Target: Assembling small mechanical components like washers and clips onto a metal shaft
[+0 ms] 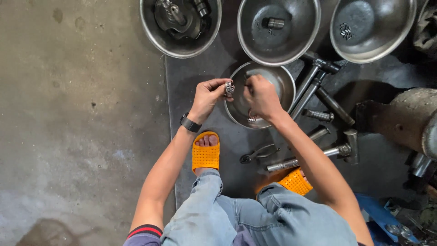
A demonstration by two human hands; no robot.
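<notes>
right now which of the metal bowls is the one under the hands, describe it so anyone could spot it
On the dark mat, three large steel bowls line the top edge. Just below the middle one sits a smaller steel bowl, directly under the left hand and right hand, which hold a small ring-shaped metal part. It is the only bowl in a second row, nearest the orange sandals.

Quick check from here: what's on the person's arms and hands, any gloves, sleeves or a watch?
No gloves: both the left hand and the right hand are bare. A black wristwatch with a dark band sits on the left wrist. Both forearms are uncovered; a short dark sleeve cuff with red stripes shows on the left upper arm.
</notes>
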